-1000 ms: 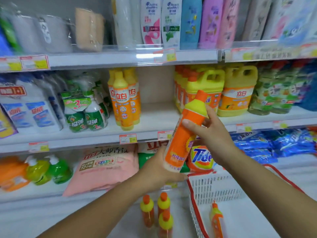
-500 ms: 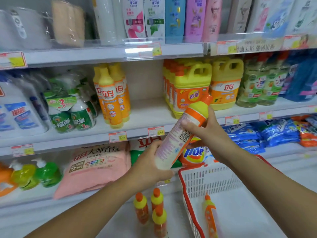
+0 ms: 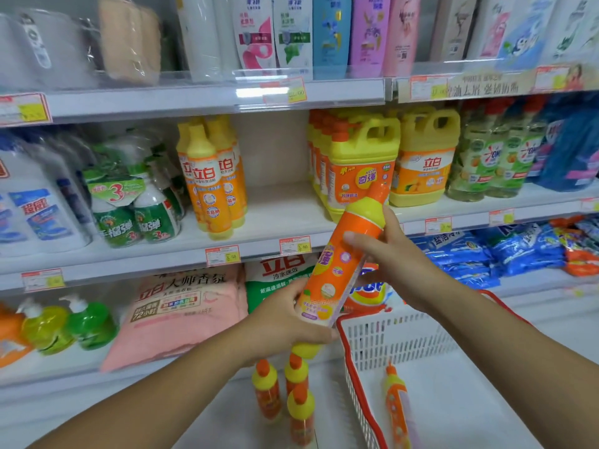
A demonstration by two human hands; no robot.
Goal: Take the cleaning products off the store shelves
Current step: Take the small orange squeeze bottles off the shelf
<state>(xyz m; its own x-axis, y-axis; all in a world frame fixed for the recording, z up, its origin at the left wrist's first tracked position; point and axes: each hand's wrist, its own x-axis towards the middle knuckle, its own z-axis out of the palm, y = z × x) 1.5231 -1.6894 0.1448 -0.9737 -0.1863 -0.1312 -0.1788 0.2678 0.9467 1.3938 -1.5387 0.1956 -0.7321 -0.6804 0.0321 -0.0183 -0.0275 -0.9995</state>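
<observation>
Here the left hand (image 3: 285, 319) curls round the base of the tilted orange bottle (image 3: 337, 264) and the right hand (image 3: 392, 257) wraps its upper body, seemingly to check the label before dropping it into the basket (image 3: 405, 335) just below.

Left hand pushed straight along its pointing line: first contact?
Probably the Tide bag, just behind the orange bottle that the left hand grips by its base; depth is unclear.
</observation>
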